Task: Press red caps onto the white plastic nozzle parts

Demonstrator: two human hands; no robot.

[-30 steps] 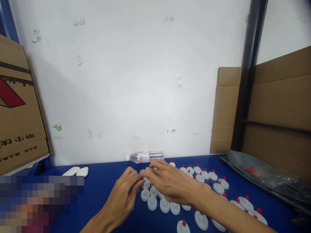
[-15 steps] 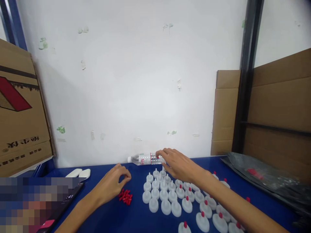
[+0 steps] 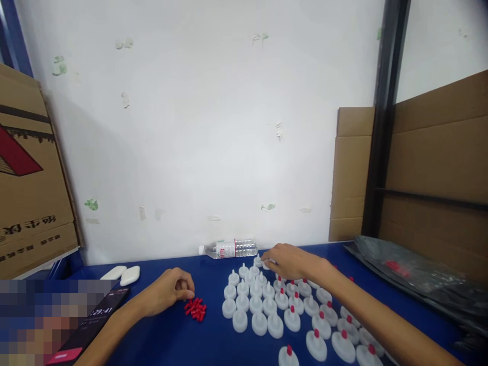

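My left hand (image 3: 168,291) rests on the blue table (image 3: 160,335), fingers curled, its fingertips pinched right beside a small pile of red caps (image 3: 195,308). My right hand (image 3: 290,262) reaches across a cluster of white round bottle tops (image 3: 263,305) and closes its fingers on one white top at the far edge of the cluster. Tops at the left of the cluster have bare white nozzles; those under my right forearm carry red caps (image 3: 316,333).
A clear water bottle (image 3: 229,248) lies on its side against the white wall. Two white oval pieces (image 3: 122,274) lie at the back left, a phone (image 3: 91,320) at the near left. Cardboard boxes stand at both sides; a dark plastic bag (image 3: 412,274) lies at the right.
My hands, together over the tops a second ago, have parted. The left went down-left to the red caps. The right reached toward the bottle, then settled on a top at the cluster's far edge.
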